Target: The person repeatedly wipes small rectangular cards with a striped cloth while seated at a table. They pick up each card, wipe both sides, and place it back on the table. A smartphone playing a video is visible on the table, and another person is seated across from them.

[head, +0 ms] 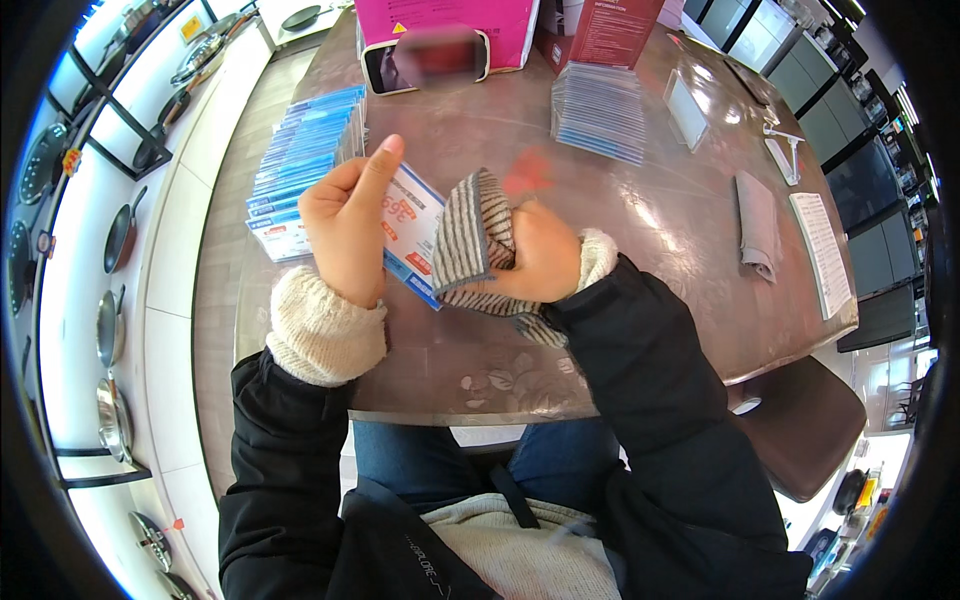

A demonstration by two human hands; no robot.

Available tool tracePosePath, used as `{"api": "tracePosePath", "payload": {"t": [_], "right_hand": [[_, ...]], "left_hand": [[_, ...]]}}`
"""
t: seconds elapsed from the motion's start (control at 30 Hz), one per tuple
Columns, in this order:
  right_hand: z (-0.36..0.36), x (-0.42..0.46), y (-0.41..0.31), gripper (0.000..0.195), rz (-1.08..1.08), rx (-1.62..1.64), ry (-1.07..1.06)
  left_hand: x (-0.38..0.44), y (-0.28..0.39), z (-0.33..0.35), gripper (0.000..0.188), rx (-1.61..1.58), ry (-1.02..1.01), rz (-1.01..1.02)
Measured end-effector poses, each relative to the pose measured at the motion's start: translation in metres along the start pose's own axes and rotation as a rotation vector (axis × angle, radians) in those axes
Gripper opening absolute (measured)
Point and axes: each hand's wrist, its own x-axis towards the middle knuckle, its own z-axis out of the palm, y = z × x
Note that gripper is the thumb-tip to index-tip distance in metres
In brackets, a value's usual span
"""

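Observation:
My left hand [349,217], thumb raised, grips the left edge of a price card in a clear holder [411,225], with blue borders and red print. In my right hand [544,255] is a bunched grey-and-brown striped cloth [472,240], which covers the card's right edge. Behind my left hand, a row of similar blue-and-white price cards [307,150] stands closely packed, its nearest cards leaning. Farther back to the right is a stack of clear card holders [598,112].
On the brown table [480,375] are a phone [379,69] before a pink box [450,19], a red box [611,34], a clear stand [686,112], a folded grey cloth [756,225], a white bracket [784,154] and a printed sheet [821,251]. A brown chair [806,427] stands right.

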Motion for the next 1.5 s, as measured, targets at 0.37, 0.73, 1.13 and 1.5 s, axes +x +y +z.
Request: {"api": "tracePosePath", "payload": {"t": [0.37,0.73,1.13,1.5], "right_hand": [[0.008,-0.008,0.014,0.031,0.056,-0.129,0.048],[0.007,-0.007,0.020,0.024,0.063,-0.004,0.054],[0.005,-0.007,0.020,0.022,0.057,0.000,0.064],[0.003,-0.005,0.012,0.019,0.051,0.057,0.122]], "left_hand": [[0.003,-0.001,0.001,0.025,-0.111,0.050,-0.029],[0.009,-0.007,-0.002,0.023,-0.181,0.062,-0.103],[0.010,-0.005,-0.004,0.025,-0.143,0.029,-0.079],[0.010,-0.006,-0.003,0.025,-0.126,0.026,-0.071]]}}
